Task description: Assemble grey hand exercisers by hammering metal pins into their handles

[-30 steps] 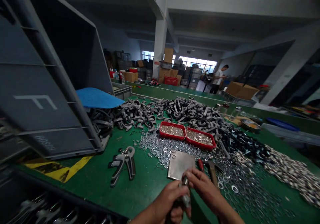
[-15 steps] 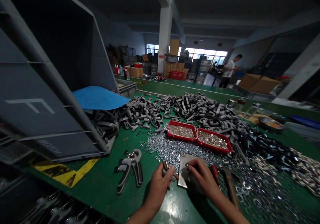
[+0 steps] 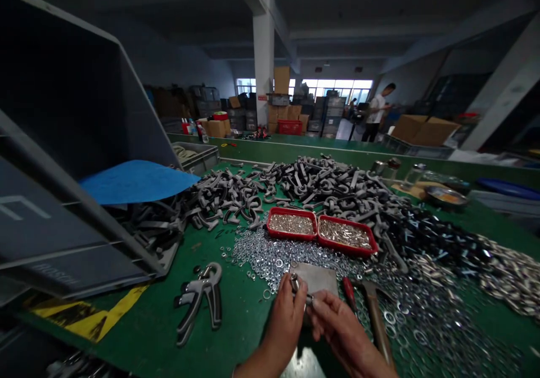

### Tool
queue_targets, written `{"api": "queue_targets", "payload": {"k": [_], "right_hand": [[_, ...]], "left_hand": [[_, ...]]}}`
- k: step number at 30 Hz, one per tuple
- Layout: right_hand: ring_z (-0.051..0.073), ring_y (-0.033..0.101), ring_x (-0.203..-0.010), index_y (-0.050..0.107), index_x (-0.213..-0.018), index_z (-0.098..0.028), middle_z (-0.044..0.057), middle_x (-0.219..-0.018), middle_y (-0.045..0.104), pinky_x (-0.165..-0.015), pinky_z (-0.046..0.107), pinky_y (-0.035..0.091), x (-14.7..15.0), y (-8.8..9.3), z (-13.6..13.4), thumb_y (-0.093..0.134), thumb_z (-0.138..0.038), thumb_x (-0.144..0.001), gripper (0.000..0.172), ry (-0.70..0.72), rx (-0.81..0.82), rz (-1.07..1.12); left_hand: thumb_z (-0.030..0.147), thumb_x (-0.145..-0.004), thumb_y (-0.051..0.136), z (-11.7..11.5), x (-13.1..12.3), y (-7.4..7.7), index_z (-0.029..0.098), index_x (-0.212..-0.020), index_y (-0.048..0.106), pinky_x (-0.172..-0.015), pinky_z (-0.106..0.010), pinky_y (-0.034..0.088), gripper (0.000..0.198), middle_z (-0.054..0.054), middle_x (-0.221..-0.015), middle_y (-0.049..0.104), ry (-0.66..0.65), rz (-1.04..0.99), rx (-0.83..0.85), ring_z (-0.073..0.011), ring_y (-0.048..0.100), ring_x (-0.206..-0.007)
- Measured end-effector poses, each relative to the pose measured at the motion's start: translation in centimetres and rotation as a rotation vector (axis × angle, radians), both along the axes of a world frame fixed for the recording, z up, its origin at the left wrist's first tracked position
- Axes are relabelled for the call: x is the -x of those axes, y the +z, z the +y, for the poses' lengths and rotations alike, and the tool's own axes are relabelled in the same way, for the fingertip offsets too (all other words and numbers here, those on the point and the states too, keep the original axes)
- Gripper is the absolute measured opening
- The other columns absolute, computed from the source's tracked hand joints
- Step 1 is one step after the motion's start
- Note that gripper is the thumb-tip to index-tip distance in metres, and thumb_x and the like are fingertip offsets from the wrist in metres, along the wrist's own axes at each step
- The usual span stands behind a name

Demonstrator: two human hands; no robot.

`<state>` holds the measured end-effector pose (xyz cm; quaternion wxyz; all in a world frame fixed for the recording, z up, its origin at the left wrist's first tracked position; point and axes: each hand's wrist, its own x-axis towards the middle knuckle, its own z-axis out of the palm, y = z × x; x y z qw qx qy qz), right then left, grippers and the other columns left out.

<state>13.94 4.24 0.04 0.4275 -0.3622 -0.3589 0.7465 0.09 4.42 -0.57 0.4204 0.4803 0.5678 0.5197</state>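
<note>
My left hand [image 3: 287,313] is closed around a small shiny metal part [image 3: 294,280] with a ribbed end like a coil spring. Thumb and fingers of my right hand [image 3: 335,322] pinch at the rod-like end [image 3: 309,297] of that part, close beside the left hand. Whatever tiny piece the right fingertips hold is too small to name. Both hands are over the near edge of a flat metal plate [image 3: 323,277], which they partly hide. Left of them, a grey-and-black hand grip [image 3: 202,299] lies on the green table.
Two red trays [image 3: 291,235] of tiny metal pieces stand amid loose nuts and washers [image 3: 257,251]. Behind them are piled grey handles [image 3: 329,184]. A hammer [image 3: 375,316] and red-handled tool [image 3: 349,291] lie right; a tipped grey crate [image 3: 126,243] stands left. A person [image 3: 375,113] stands far back.
My right hand has moved left from over the metal plate to meet my left hand at the metal part. The view has shifted slightly to the right.
</note>
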Motion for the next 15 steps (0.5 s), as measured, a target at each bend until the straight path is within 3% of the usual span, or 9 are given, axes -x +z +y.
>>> {"api": "queue_targets", "payload": {"k": [2, 5, 8, 12, 15], "right_hand": [[0.014, 0.062, -0.056, 0.068, -0.088, -0.020, 0.000, -0.070, 0.067, -0.055, 0.024, 0.051, -0.7, -0.1, 0.3, 0.072, -0.043, -0.085, 0.024, -0.043, -0.207, -0.219], [0.023, 0.070, -0.083, 0.071, -0.104, -0.026, 0.006, -0.095, 0.074, -0.074, 0.033, 0.056, -1.7, -0.6, 0.6, 0.065, -0.035, -0.090, 0.018, -0.157, -0.624, -0.558], [0.026, 0.068, -0.101, 0.067, -0.121, -0.033, 0.006, -0.111, 0.074, -0.087, 0.036, 0.054, -2.1, -1.5, 1.0, 0.059, -0.025, -0.093, 0.031, -0.200, -0.941, -0.744], [0.026, 0.071, -0.088, 0.049, -0.144, -0.031, 0.010, -0.106, 0.075, -0.075, 0.036, 0.057, -2.4, -2.1, 1.9, 0.049, -0.028, -0.098, 0.046, -0.090, -1.074, -0.960], [0.024, 0.070, -0.090, 0.045, -0.146, -0.033, 0.008, -0.107, 0.074, -0.077, 0.034, 0.056, -5.7, -1.9, 3.2, 0.050, -0.033, -0.098, 0.049, 0.093, -1.002, -1.085]], "left_hand": [[0.052, -0.090, 0.053, 0.3, -0.3, 0.7, 0.021, -0.099, 0.059, -0.093, -0.035, 0.045, 0.033, -0.012, -0.099, 0.067, -0.029, 0.002, 0.011, -0.0279, 0.059, -0.107], [0.053, -0.093, 0.048, 0.6, -0.5, 1.8, 0.020, -0.100, 0.059, -0.091, -0.034, 0.046, 0.036, -0.011, -0.100, 0.067, -0.106, -0.014, 0.006, -0.0260, 0.061, -0.101], [0.055, -0.093, 0.046, 0.9, -0.4, 2.2, 0.018, -0.104, 0.059, -0.094, -0.035, 0.045, 0.041, -0.012, -0.106, 0.067, -0.161, -0.047, 0.021, -0.0254, 0.061, -0.104], [0.065, -0.084, 0.056, 2.1, -0.3, 1.2, 0.018, -0.108, 0.061, -0.095, -0.034, 0.047, 0.053, -0.011, -0.113, 0.068, -0.116, -0.114, 0.135, -0.0271, 0.060, -0.111], [0.070, -0.080, 0.057, 3.5, -0.7, 0.4, 0.019, -0.097, 0.064, -0.082, -0.031, 0.052, 0.054, -0.007, -0.096, 0.071, -0.114, -0.143, 0.182, -0.0240, 0.065, -0.091]]}}
